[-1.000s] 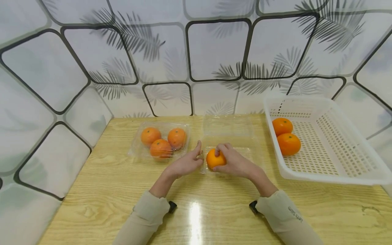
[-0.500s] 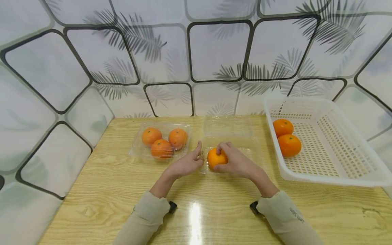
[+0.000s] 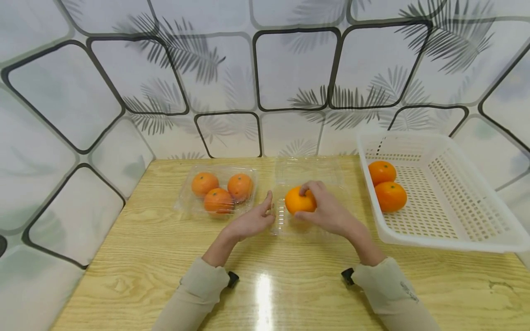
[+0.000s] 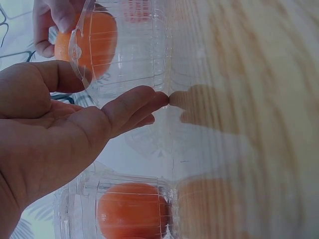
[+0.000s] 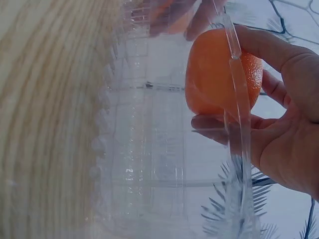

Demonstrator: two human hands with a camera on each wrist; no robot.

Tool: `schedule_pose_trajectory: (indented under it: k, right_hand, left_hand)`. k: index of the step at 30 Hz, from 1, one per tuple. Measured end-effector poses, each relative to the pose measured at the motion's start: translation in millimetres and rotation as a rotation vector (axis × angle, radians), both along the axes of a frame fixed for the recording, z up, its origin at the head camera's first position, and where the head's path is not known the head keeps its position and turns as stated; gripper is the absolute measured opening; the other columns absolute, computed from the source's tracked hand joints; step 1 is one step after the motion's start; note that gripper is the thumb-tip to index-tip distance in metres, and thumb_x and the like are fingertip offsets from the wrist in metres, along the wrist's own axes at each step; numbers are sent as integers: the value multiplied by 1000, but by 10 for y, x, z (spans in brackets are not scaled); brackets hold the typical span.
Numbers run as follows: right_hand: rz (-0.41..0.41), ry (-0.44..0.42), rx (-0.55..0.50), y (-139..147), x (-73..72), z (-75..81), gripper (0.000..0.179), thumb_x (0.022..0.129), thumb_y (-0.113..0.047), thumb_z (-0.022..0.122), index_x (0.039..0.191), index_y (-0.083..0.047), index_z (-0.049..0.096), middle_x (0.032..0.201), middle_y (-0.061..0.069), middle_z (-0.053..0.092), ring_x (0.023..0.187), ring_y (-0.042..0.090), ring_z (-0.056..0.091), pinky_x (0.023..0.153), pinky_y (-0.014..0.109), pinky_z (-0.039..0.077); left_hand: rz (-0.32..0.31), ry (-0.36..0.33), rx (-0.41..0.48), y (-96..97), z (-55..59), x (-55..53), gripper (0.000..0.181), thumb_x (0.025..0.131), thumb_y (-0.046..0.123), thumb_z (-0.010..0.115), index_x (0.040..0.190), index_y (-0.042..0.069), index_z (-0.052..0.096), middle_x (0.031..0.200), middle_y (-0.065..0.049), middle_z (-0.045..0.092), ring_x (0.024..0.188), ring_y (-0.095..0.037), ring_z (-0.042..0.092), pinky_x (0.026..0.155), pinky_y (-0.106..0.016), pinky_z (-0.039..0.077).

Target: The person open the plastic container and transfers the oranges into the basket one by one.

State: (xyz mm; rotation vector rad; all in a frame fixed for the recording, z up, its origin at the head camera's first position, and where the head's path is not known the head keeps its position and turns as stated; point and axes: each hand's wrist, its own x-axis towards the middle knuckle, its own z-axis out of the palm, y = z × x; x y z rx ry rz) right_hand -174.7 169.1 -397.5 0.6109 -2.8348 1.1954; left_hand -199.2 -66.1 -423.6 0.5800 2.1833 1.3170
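Clock directions as seen in head view, 12 = far side.

Mandarin orange [image 3: 295,202] in the right hand [image 3: 329,210], pinched between thumb and curled fingers, gap only as wide as the fruit; its right side hidden by the fingers. It sits over the clear clamshell tray [image 3: 279,220], partly below rim level in the wrist views, where it seems off the tray floor; in right wrist view the rim strip cuts across it. Tray walls hard to trace against the wood. Its lid [image 3: 308,170] lies folded back at 12 o'clock, barely visible.

Left hand [image 3: 250,222] at the tray's 9 o'clock side: holds nothing, thumb up by the rim, fingers nearly straight. Fingertips close to the tabletop [image 3: 136,266]; can't tell if they touch the wall.

Further out at 10 o'clock, a second clear box [image 3: 253,198] with three mandarins [image 3: 218,201], glare over them, lid state unclear; left wrist view crops it, one fruit clear. At 3 o'clock, white perforated basket [image 3: 439,202], two mandarins [image 3: 390,196] against its 9 o'clock wall, one partly covering the other; near right corner runs to frame edge. Beige sleeves [image 3: 194,287] cut off at 6 o'clock. Leaf-print backdrop [image 3: 296,69] at 12.
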Motion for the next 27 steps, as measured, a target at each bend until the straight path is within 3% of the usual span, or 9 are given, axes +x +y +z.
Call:
schedule_pose_trajectory:
  k: [8, 20, 27]
  right_hand:
    - [-22, 96, -22, 120, -9, 54, 57, 87, -17, 78, 137, -9, 52, 137, 22, 43, 113, 37, 53, 93, 54, 50]
    - [-102, 223, -59, 296, -18, 176, 56, 85, -9, 78, 136, -6, 55, 139, 24, 39, 118, 41, 49, 95, 55, 48]
    - [-164, 276, -20, 436, 23, 284, 57, 85, -10, 78, 137, -6, 54, 140, 25, 40, 119, 41, 50, 96, 55, 47]
  left_hand:
    - [-3, -1, -12, -1, 1, -2, 76, 102, 12, 42, 158, 8, -8, 162, -26, 14, 150, -32, 16, 119, -47, 20]
    - [-7, 8, -1, -9, 17, 18, 76, 102, 13, 42, 158, 7, -9, 160, -29, 17, 148, -35, 21, 118, -49, 23]
    - [-8, 2, 4, -10, 12, 20, 76, 102, 13, 42, 158, 7, -10, 160, -28, 16, 149, -35, 18, 118, -50, 21]
